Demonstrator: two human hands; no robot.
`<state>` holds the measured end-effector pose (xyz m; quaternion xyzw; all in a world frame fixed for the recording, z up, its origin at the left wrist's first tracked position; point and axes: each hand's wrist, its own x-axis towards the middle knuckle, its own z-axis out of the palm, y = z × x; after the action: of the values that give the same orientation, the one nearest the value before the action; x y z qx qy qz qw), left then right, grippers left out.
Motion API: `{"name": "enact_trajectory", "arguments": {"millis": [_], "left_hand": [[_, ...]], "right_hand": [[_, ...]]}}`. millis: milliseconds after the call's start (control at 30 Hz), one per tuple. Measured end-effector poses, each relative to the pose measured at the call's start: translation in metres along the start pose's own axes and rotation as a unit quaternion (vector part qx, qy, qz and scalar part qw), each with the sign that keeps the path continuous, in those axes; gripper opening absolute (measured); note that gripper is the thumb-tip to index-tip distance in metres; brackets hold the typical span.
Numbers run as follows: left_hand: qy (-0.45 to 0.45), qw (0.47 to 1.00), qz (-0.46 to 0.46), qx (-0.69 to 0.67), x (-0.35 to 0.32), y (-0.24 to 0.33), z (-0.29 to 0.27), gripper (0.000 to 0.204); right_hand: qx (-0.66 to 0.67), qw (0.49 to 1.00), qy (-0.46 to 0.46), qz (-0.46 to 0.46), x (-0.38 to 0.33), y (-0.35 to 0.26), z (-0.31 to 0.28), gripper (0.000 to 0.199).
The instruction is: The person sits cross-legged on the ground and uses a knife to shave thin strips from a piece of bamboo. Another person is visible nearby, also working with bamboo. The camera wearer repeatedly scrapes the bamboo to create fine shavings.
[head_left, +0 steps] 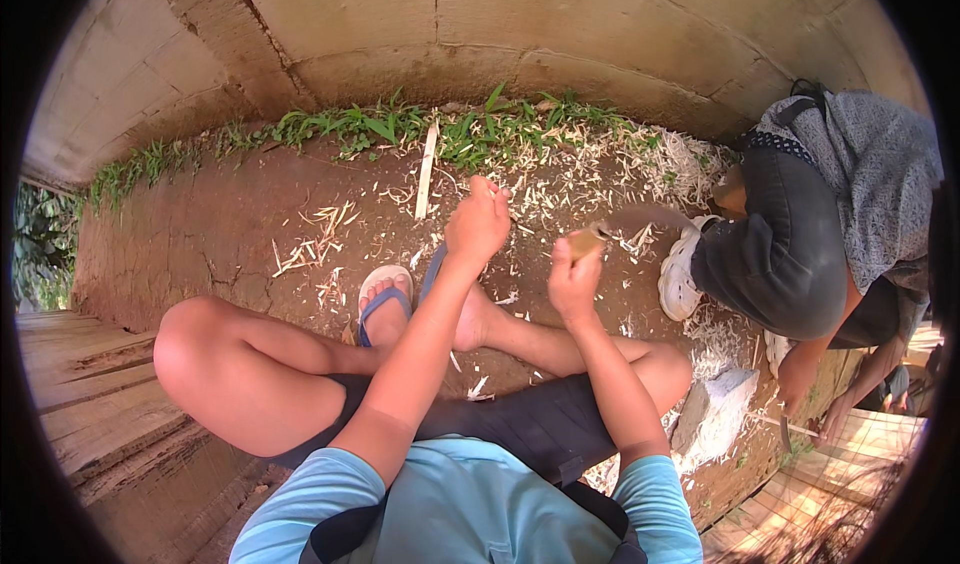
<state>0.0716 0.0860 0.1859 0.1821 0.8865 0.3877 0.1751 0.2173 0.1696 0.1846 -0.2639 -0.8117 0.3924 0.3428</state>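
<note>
My left hand (pixel 478 226) is raised in front of me, its fingers closed on a thin pale stick (pixel 493 195), of which only a small end shows. To its right, my right hand (pixel 575 286) is wrapped round the wooden handle (pixel 587 240) of a knife. The knife's dark blade (pixel 642 218) points right, away from the left hand, and is smeared by motion. A gap separates the two hands. Beneath them lie scattered pale wood shavings (pixel 545 204) on brown earth.
A flat wooden strip (pixel 427 169) lies ahead by the grass (pixel 370 129) along a block wall (pixel 480 24). At right crouches another person (pixel 800 234) with white clogs (pixel 680 274); that person's hand (pixel 798 372) is low. A pale block (pixel 722 419) stands nearby, wooden planks (pixel 90 384) at left.
</note>
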Motion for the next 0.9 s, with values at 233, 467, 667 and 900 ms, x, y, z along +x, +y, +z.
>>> {"name": "enact_trajectory", "arguments": {"millis": [233,467,667,900], "left_hand": [[0.013,1.000,0.019,-0.013,0.001,-0.012,-0.002,0.027],[0.011,1.000,0.011,-0.015,-0.002,-0.006,-0.005,0.027],[0.009,1.000,0.019,-0.011,0.001,-0.005,0.001,0.028],[-0.012,0.999,0.024,0.030,-0.009,0.005,-0.006,0.028]], "right_hand": [[-0.383,0.804,-0.409,0.201,0.006,0.014,-0.001,0.040],[-0.292,0.906,-0.279,0.130,0.016,0.001,-0.016,0.036],[0.037,0.998,-0.026,0.043,-0.005,0.030,-0.005,0.031],[-0.417,0.770,-0.437,0.208,0.012,0.028,-0.008,0.041]]}}
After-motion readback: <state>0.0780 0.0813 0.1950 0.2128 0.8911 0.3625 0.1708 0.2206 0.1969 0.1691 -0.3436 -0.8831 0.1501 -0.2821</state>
